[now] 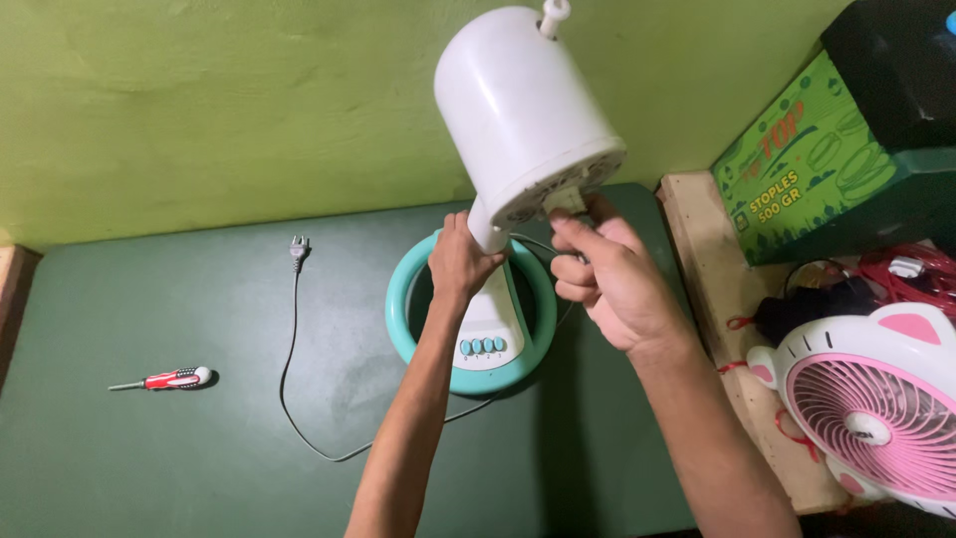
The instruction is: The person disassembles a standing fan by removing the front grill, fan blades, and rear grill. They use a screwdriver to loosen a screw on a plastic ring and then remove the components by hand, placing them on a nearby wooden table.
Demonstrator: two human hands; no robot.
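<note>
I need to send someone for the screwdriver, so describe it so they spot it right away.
Start at the dark green table top below the light green wall. Toward its left side, well away from the black power cord, lies the small red-and-white-handled screwdriver. It is the only hand tool there, lying alone.

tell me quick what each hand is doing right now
Left hand: closed around the white neck of the fan stand.
Right hand: fingers curled shut under the white motor housing; what it pinches cannot be told.
</note>
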